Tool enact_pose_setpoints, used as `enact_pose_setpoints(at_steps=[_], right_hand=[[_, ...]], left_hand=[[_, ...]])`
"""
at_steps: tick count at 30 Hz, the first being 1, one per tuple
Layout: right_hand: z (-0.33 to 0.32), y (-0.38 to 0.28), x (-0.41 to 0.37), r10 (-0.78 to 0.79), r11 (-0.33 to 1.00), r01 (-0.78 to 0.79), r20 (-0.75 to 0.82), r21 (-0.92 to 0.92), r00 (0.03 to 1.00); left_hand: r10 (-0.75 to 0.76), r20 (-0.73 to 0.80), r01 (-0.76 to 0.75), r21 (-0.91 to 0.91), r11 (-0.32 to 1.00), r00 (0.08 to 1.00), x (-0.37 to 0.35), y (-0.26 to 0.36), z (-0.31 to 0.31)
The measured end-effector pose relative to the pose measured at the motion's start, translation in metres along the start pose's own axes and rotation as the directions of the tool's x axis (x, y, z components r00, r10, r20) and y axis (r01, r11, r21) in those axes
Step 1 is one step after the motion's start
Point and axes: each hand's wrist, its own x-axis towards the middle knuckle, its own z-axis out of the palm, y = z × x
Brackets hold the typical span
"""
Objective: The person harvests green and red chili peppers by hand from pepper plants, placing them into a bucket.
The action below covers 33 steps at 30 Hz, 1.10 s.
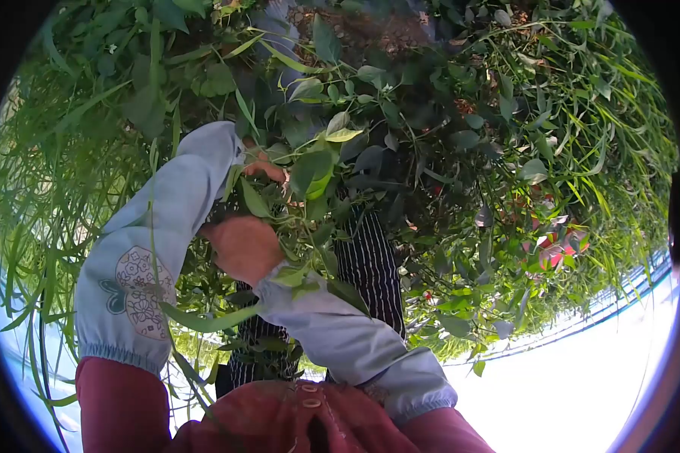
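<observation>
Nearest, at the lower edge: one red shirt, two round buttons showing on its front. Two pale blue sleeve covers, one per forearm; the left cover bears one round floral patch, and the right cover crosses in front of the striped trousers, of which two legs show.

Two bare hands noted, both among the leaves of the plant. Right hand: back showing, blurred, fingers mostly hidden; cannot tell whether it pinches anything. Left hand: slightly farther out, partly covered by leaves; grip cannot be determined. The plant stands directly at and beyond the hands, its leaves too numerous to count.

Farther out, long grass lines both sides. To the right, red-pink patches show among foliage; nature cannot be determined.
</observation>
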Motion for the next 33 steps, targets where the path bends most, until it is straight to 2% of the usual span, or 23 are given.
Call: enact_pose_setpoints(at_steps=[2,4,7,9,11,14,15,16,18,19,20,21,22,23,24,27,30,33], right_hand=[[-0.005,-0.003,-0.003,-0.100,0.982,0.094,0.027,0.165,0.995],[-0.042,-0.009,-0.012,-0.256,0.902,0.222,0.047,0.370,0.965],[-0.085,0.008,-0.021,-0.192,0.833,0.054,0.195,0.550,0.962],[-0.086,0.035,-0.025,-0.037,0.925,0.005,0.076,0.379,0.996],[-0.078,0.048,-0.033,0.206,0.978,-0.206,-0.030,-0.014,0.978],[-0.047,0.058,-0.023,0.297,0.950,-0.299,-0.035,-0.093,0.954],[-0.035,0.056,-0.020,0.272,0.958,-0.277,-0.066,-0.074,0.960],[-0.029,0.045,-0.015,0.249,0.965,-0.255,-0.101,-0.057,0.963],[-0.011,0.030,-0.005,0.210,0.978,-0.211,-0.145,0.007,0.967],[0.000,0.025,0.000,0.192,0.981,-0.186,-0.155,0.056,0.969],[0.008,0.023,0.002,0.176,0.982,-0.160,-0.166,0.104,0.970],[0.015,0.023,0.002,0.162,0.986,-0.149,-0.193,0.080,0.968],[0.020,0.021,0.003,0.144,0.989,-0.135,-0.221,0.055,0.965],[0.024,0.017,0.003,0.126,0.992,-0.121,-0.250,0.033,0.960],[0.026,0.014,0.003,0.129,0.992,-0.122,-0.245,0.042,0.961],[0.027,0.011,0.003,0.131,0.991,-0.129,-0.244,0.025,0.961],[0.032,0.012,0.008,0.112,0.994,-0.114,-0.245,0.006,0.963],[0.027,0.014,0.010,0.118,0.993,-0.111,-0.227,0.042,0.967]], left_hand=[[-0.002,0.028,0.005,-0.113,0.994,1.000,-0.007,-0.007,-0.002],[-0.021,0.041,0.029,-0.203,0.979,0.999,-0.018,-0.015,-0.004],[-0.043,0.056,0.059,-0.311,0.949,0.998,-0.037,-0.031,-0.009],[-0.053,0.056,0.070,-0.373,0.925,0.997,-0.049,-0.042,-0.009],[-0.068,0.026,0.073,-0.407,0.911,0.997,-0.058,-0.042,0.001],[-0.131,-0.171,0.086,-0.245,0.966,0.977,-0.068,-0.028,0.020],[-0.003,-0.158,0.015,0.077,0.997,0.987,-0.070,-0.034,0.016],[0.117,-0.100,-0.070,0.388,0.919,0.988,-0.070,-0.042,0.007],[0.164,-0.021,-0.144,0.378,0.914,0.986,-0.067,-0.049,0.003],[0.109,-0.024,-0.107,0.063,0.992,0.994,-0.065,-0.051,0.005],[0.172,0.009,-0.170,0.206,0.964,0.985,-0.062,-0.053,0.004],[0.234,0.043,-0.234,0.341,0.910,0.971,-0.060,-0.055,0.002],[0.340,0.193,-0.348,0.798,0.492,0.921,-0.051,-0.063,-0.009],[0.324,0.381,-0.360,0.924,-0.125,0.866,-0.050,-0.059,-0.010],[0.405,0.435,-0.369,0.899,-0.234,0.804,-0.053,-0.055,-0.011],[0.190,0.268,-0.226,0.950,-0.214,0.945,-0.069,0.005,0.017],[0.338,0.237,-0.137,0.946,-0.293,0.911,-0.075,0.003,0.015],[0.368,0.159,-0.081,0.972,-0.219,0.916,-0.092,0.016,0.014]])
